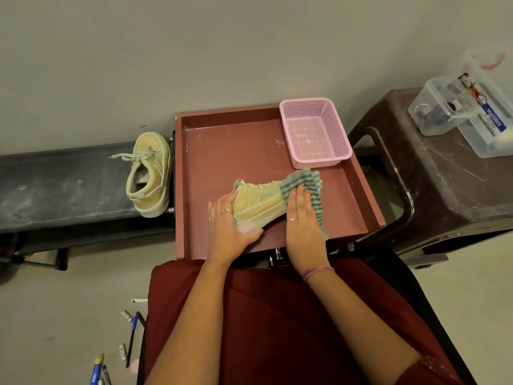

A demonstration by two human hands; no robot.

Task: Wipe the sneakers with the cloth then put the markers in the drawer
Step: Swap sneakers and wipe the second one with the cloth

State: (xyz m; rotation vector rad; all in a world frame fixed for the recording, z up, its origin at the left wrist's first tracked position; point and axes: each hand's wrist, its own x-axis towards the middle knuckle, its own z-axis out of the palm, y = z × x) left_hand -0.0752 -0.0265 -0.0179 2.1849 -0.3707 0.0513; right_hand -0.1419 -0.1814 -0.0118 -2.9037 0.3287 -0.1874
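A pale yellow sneaker [259,202] lies on its side in the open reddish drawer [222,151]. My left hand [231,222] grips its heel end, fingers over the upper and thumb under the sole. My right hand [304,218] lies flat with straight fingers on a green striped cloth [306,180], pressing it against the sneaker's toe. The second sneaker [148,173] sits on a dark bench to the left of the drawer. Several markers and pens [130,340] lie scattered on the floor at the lower left.
A pink mesh basket [315,132] stands in the drawer's far right corner. A brown plastic stool [433,173] on the right carries clear plastic boxes [460,107]. The dark bench [61,179] runs along the wall on the left.
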